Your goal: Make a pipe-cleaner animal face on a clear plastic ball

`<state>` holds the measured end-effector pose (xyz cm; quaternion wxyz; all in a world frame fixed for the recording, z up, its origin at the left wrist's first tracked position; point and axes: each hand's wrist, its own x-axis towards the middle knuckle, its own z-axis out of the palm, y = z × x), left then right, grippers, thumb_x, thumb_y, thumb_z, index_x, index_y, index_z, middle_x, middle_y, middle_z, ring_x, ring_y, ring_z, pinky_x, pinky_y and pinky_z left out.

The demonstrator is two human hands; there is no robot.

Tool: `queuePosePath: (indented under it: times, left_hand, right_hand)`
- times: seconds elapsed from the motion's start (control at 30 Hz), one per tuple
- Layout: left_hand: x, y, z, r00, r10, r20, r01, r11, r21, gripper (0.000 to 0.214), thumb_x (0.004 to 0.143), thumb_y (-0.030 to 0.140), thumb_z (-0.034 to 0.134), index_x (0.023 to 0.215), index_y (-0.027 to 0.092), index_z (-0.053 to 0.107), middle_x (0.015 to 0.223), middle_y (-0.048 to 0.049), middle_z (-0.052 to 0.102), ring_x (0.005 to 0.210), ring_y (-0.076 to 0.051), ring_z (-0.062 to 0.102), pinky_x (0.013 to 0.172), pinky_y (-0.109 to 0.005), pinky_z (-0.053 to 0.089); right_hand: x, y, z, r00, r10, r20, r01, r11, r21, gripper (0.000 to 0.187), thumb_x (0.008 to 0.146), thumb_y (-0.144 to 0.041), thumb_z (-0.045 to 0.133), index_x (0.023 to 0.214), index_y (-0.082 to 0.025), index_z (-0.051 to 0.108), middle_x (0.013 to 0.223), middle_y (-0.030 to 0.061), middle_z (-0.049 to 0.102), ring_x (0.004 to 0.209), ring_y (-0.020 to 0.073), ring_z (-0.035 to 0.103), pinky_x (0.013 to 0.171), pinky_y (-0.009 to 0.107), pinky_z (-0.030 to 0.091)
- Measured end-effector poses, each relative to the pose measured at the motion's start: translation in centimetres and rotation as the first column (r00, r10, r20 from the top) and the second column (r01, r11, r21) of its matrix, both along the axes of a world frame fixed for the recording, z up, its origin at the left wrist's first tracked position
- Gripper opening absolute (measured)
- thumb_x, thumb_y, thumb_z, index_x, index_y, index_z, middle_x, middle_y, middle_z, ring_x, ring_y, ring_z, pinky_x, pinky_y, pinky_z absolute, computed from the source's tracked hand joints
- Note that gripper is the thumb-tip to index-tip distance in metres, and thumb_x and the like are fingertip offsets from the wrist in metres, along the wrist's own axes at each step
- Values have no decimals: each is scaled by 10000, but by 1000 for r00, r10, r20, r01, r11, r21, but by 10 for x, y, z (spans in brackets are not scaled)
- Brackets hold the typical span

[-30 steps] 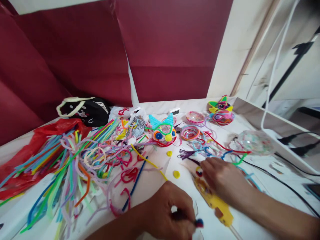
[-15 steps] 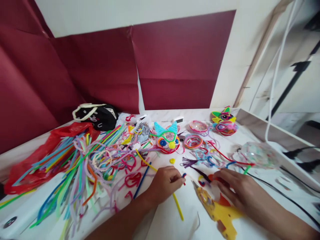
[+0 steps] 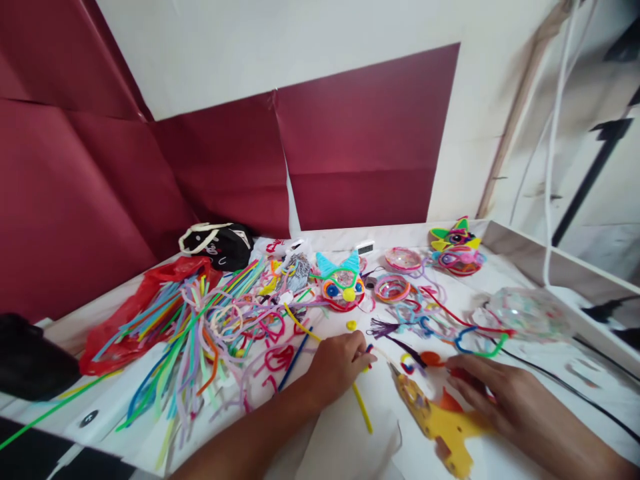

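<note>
Pinched in my left hand (image 3: pixel 340 365) is a short blue-and-red pipe cleaner piece (image 3: pixel 369 349), its small end poking out past the fingertips. A yellow pipe cleaner (image 3: pixel 363 410) lies under that hand. My right hand (image 3: pixel 497 390) hovers with its fingers apart beside a flat orange piece (image 3: pixel 433 359); its palm side is hidden. Below it lies a yellow hot glue gun (image 3: pixel 453 427), nozzle toward my left hand. A small curled multicoloured piece (image 3: pixel 409 364) rests near the nozzle. Behind my hands stands a cat-like face ornament (image 3: pixel 343 283) with light-blue ears.
Loose pipe cleaners (image 3: pixel 200 340) spill from a red plastic bag (image 3: pixel 145 293) on the left. A black pouch (image 3: pixel 220 245) stands at the back. Toward the right are ringed clear bowls (image 3: pixel 393 289), another colourful ornament (image 3: pixel 457 257), a clear plastic dome (image 3: pixel 527 313) and black cables (image 3: pixel 560 383).
The view has swung slightly left, bringing a black object in at the left edge. My right hand has drawn a little right, uncovering the orange piece. My left hand keeps its pinch.
</note>
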<state>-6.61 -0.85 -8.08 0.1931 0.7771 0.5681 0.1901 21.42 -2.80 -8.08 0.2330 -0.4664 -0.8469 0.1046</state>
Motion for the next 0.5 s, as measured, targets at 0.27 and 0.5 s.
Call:
queuePosePath:
  times: [0.27, 0.5]
  left_hand:
    - [-17, -1, 16, 973, -65, -221, 85, 993, 82, 246, 963, 260, 365, 981, 193, 601, 953, -55, 693, 903, -185, 643, 797, -280, 453]
    - [-62, -26, 36, 960, -13, -281, 74, 976, 206, 246, 940, 234, 416, 1064, 206, 627, 1037, -60, 679, 990, -184, 631, 878, -304, 494]
  right_hand:
    - [0, 0, -6, 998, 0, -57, -3, 998, -64, 307, 964, -383, 389, 1000, -261, 669, 897, 45, 725, 743, 186, 690, 653, 282, 534]
    - [-5, -2, -9, 990, 25, -141, -24, 1000, 9, 301, 974, -347, 393, 1038, -244, 668, 864, 37, 725, 666, 153, 673, 596, 247, 509]
